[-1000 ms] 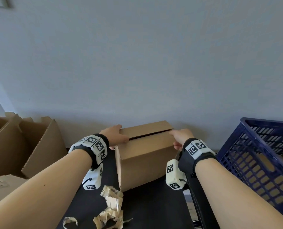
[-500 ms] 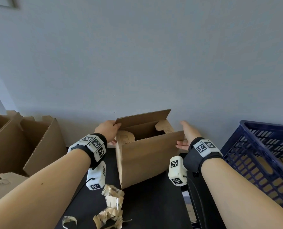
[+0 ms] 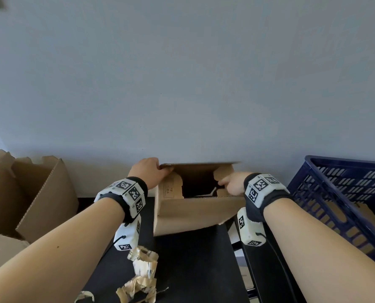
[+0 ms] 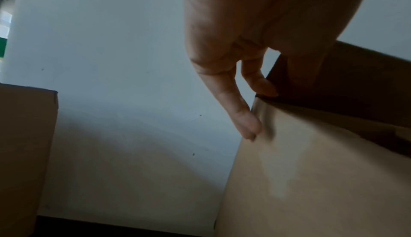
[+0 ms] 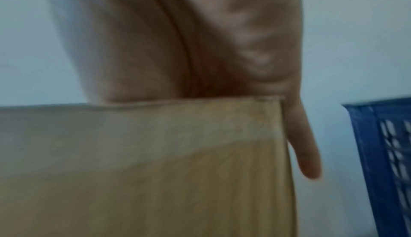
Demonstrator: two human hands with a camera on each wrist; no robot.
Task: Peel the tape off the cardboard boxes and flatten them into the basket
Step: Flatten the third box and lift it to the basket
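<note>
The cardboard box [image 3: 195,211] stands on the black table [image 3: 193,270] beside the blue basket [image 3: 344,193], flaps open, left hand [image 3: 148,171] gripping its far-left corner and right hand [image 3: 233,184] hooked over its right rim, apparently to spread and collapse it.
</note>
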